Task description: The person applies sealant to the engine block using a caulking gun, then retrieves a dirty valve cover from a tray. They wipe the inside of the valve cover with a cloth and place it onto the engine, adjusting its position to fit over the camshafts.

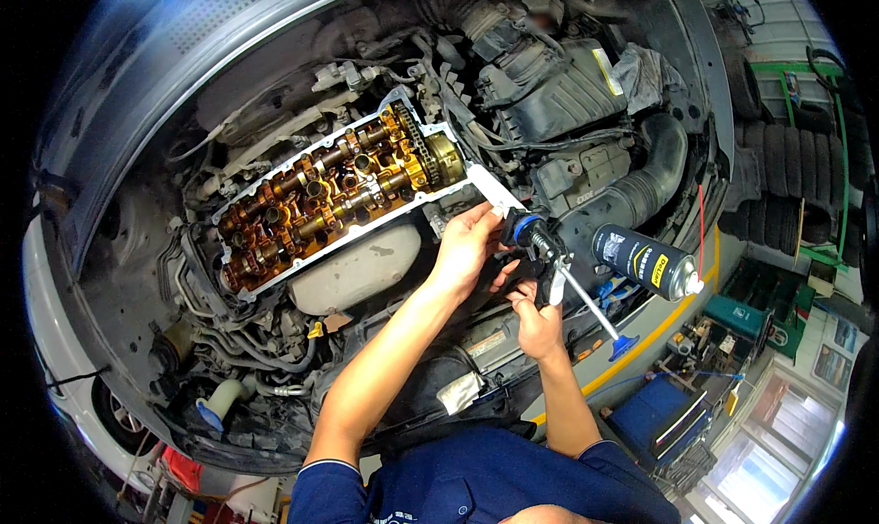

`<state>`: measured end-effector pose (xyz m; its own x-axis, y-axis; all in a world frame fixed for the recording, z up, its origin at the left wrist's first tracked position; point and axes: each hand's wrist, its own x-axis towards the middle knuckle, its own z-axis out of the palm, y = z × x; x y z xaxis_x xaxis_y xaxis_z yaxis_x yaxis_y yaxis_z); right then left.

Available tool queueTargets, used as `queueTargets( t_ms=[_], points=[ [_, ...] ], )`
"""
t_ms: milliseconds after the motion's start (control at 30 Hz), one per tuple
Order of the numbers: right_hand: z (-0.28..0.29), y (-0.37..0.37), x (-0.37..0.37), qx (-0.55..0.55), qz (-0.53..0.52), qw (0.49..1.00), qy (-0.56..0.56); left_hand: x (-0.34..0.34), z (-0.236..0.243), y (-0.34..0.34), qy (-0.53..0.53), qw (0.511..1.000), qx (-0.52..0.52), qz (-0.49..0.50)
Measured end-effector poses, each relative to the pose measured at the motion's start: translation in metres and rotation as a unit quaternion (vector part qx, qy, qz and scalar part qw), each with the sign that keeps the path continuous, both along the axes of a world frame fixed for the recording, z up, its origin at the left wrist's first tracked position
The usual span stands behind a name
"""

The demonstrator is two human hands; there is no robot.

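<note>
Both of my hands hold a caulking gun [543,243] over the front edge of the engine bay. My left hand [465,254] has its fingers closed around the gun's front part, beside a blue ring and a white section. My right hand [535,327] is wrapped round the dark grip; part of its fingers is hidden. A light plunger rod runs from the gun toward the lower right and ends in a blue pull handle [624,347]. Left of the gun lies the uncovered cylinder head [320,194], oily and golden brown, with camshafts, a timing chain and a pale rim.
A black spray can [645,263] with a red straw lies right of the gun, near a ribbed intake hose [632,194]. Behind are the air filter box [558,89] and the raised hood [183,48]. A white rag [460,393] rests at the front edge. Stacked tyres [778,167] stand at right.
</note>
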<state>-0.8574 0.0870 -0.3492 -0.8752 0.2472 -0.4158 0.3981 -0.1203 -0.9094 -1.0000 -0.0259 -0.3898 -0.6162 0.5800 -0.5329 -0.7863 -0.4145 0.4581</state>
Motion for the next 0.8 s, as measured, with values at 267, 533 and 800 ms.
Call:
queueTargets(
  t_ms=[267, 533, 800],
  points=[
    [0.018, -0.002, 0.016, -0.029, -0.023, 0.999, -0.003, 0.017, 0.015, 0.001, -0.021, 1.000, -0.009, 0.002],
    [0.055, 0.001, 0.099, 0.067, -0.052, 0.996, -0.016, 0.085, 0.059, -0.001, 0.031, 0.999, -0.030, -0.012],
    [0.092, 0.029, 0.216, 0.055, 0.091, 0.993, -0.041, 0.183, 0.141, -0.031, 0.076, 0.994, -0.022, 0.068]
  ],
)
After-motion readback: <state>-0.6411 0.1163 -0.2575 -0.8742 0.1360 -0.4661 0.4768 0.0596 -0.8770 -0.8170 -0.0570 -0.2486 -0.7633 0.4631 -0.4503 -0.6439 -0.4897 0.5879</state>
